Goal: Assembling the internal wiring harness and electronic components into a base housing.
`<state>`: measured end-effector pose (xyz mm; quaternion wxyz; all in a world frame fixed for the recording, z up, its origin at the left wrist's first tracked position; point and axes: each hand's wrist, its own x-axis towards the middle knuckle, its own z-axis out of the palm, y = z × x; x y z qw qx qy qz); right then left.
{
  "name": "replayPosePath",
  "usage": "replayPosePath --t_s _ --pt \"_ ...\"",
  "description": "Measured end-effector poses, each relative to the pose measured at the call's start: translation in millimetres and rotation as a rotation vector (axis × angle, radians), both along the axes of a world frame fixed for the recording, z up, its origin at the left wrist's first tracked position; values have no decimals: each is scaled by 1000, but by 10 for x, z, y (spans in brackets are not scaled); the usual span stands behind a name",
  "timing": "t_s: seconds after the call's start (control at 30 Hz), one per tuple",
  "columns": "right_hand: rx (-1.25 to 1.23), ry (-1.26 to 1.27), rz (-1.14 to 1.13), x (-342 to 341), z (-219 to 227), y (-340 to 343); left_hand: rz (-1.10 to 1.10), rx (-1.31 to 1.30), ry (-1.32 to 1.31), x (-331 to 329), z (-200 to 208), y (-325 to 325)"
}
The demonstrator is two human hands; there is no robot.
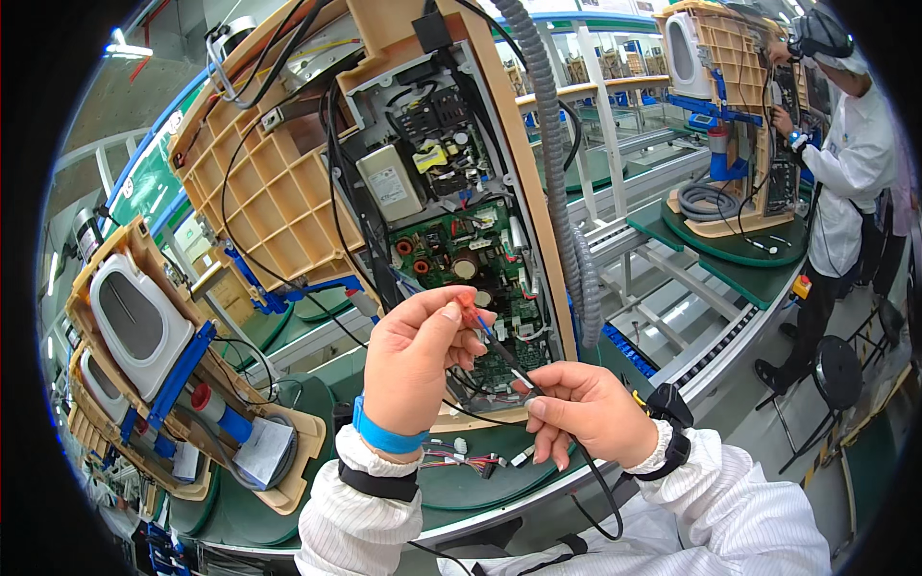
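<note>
My left hand (418,355) pinches a small orange connector (468,305) with a short blue and red lead, held up in front of a green circuit board (471,269). My right hand (591,408) grips a thin black wire (507,357) just below it, the wire running down and looping past my wrist. The board sits in an open tan plastic appliance housing (279,192) standing tilted on a green round pallet (471,485). A blue band is on my left wrist, a black strap on my right.
A grey corrugated hose (557,173) hangs along the housing's right edge. More tan units (144,336) stand on pallets to the left. A roller conveyor (663,317) runs to the right, where another person in white (850,163) works at a similar unit; a black stool (836,370) stands nearby.
</note>
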<state>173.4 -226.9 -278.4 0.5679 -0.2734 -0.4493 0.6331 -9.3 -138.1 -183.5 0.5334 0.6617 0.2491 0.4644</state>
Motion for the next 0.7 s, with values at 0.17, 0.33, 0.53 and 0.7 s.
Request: replayPosePath --t_s 0.17,0.33,0.53,0.7 --pt "-6 50 104 189 15 -40 -299 -118 -215 133 -38 43" --pt "-21 64 142 324 37 -50 -526 -198 -327 272 -95 90" --pt "18 119 197 410 185 20 -538 -201 -376 378 38 188" --pt "80 66 0 442 245 -5 -336 -52 -534 552 455 488"
